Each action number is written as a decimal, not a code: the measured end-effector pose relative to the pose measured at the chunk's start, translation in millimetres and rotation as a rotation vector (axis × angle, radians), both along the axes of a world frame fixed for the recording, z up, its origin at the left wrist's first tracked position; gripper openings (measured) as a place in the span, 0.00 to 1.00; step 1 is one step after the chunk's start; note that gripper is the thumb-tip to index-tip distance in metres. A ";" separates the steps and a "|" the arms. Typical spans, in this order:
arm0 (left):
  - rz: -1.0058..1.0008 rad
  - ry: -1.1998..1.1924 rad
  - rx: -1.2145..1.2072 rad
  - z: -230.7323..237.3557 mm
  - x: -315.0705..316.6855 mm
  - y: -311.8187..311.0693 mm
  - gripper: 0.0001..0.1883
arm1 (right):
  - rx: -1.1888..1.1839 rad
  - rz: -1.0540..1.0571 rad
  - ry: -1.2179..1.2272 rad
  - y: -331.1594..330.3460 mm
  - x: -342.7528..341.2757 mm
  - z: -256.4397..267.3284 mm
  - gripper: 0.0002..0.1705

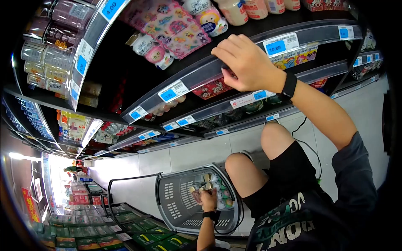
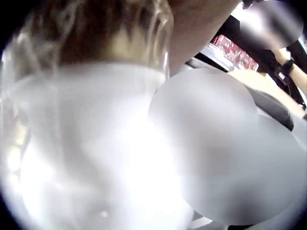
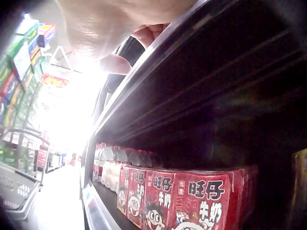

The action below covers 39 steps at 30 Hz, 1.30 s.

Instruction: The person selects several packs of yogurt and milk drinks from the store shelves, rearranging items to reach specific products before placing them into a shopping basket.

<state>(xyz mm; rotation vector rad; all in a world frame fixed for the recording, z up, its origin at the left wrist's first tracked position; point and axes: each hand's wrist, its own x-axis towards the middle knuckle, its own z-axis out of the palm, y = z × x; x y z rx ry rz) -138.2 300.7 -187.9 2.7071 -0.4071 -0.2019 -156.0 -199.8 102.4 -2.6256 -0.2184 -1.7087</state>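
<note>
- Far left: clear plastic jars (image 1: 46,62), smooth and cylindrical, stand stacked on a shelf; a knock to an upper one could topple it.
- Centre left: a glossy, flat sticker pack (image 1: 178,27) lies against small white bottles; it could slide off if nudged.
- Centre: the shopping basket (image 1: 178,184), rigid grey plastic with slotted walls, sits on pale, smooth floor tiles.
- Within it: the left hand (image 1: 208,199) has its fingers curled around at least one pale-capped bottle (image 1: 208,185); the exact count cannot be told. The close view shows only blurred, clear, ridged plastic over white. A loose hold could let the bottle drop and tip its neighbours.
- Just beside: rounded bottles (image 1: 220,194) stand grouped along the basket's right side.
- Upper centre: red milk cartons (image 3: 201,196), boxy with crisp edges, stand below the gripped shelf.
- Right: the right hand (image 1: 249,62) has fingers bent over the shelf edge (image 1: 201,80), holding no goods. Heavy leaning could dislodge the slick price rail.
</note>
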 end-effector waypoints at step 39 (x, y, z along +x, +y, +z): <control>-0.517 -0.016 -1.133 388.1 124.1 -266.4 0.22 | 0.266 0.069 0.040 0.3 -12.1 30.5 0.14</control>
